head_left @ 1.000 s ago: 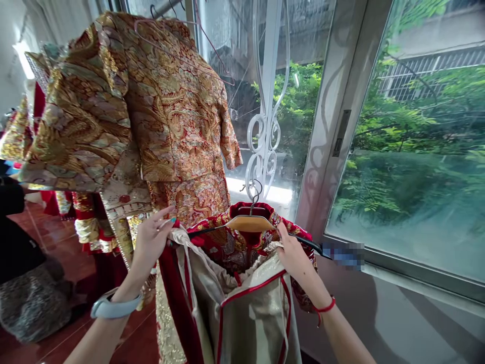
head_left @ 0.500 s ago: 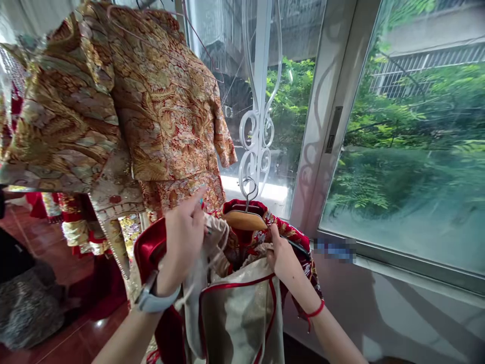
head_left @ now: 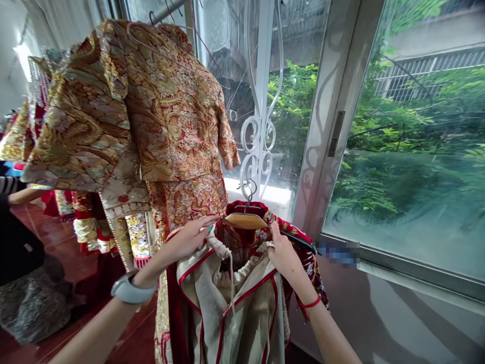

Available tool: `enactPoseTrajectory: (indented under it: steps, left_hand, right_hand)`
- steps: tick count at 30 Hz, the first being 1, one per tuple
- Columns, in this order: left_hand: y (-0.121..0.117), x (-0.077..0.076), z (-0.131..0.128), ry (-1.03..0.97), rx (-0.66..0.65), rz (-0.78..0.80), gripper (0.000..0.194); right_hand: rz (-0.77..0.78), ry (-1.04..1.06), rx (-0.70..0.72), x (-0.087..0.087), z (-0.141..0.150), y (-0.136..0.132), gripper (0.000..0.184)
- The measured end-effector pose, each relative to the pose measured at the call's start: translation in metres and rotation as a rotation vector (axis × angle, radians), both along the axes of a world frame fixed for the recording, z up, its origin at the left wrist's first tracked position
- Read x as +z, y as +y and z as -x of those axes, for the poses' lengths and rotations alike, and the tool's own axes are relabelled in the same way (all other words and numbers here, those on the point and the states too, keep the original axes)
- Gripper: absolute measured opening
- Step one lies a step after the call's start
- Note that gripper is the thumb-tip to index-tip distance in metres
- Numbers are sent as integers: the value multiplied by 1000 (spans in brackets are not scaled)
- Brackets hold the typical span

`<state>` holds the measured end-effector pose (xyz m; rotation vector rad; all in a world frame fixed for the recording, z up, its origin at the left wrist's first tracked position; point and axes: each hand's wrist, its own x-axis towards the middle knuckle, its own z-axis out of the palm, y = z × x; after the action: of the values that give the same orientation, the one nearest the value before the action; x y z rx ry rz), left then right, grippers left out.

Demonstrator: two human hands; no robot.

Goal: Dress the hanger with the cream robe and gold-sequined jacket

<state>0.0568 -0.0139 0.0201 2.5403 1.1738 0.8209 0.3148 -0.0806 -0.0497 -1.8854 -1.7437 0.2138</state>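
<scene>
Hanging from a wooden hanger [head_left: 244,221], the red embroidered garment [head_left: 299,247] sits just beyond both hands, with the cream, red-piped garment bag [head_left: 242,303] drawn up around it from below. The left hand [head_left: 189,237] pinches the bag's gathered mouth at about 10 o'clock from the hanger, fingers closed on the cloth near the drawstring [head_left: 227,258]. The right hand [head_left: 284,253] clamps the bag's opposite edge at about 4 o'clock, touching the garment's shoulder. The bag's long axis runs straight down, toward 6 o'clock. The right hand lies nearer the hanger's hook [head_left: 248,192], which rises at 12 o'clock between the two grips.
</scene>
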Motion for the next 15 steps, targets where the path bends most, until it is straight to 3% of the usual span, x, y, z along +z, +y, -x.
enactPoseTrajectory:
  steps: [3,6,10,15]
  left_hand:
    - [9,11,5,298,67,-119,41]
    - [16,4,2,435,150,-336,36]
    - [24,-21,0,373,51,-469,38]
    - [30,-46,-1,318,79,-414,46]
  right_hand:
    - [3,-5,-13,2,-1,1,73]
    - [-3,13,-3,2,-3,3,74]
    - [-70,74,40,-4,-9,5,77]
    - [-207,180,51,-15,-35,-15,85]
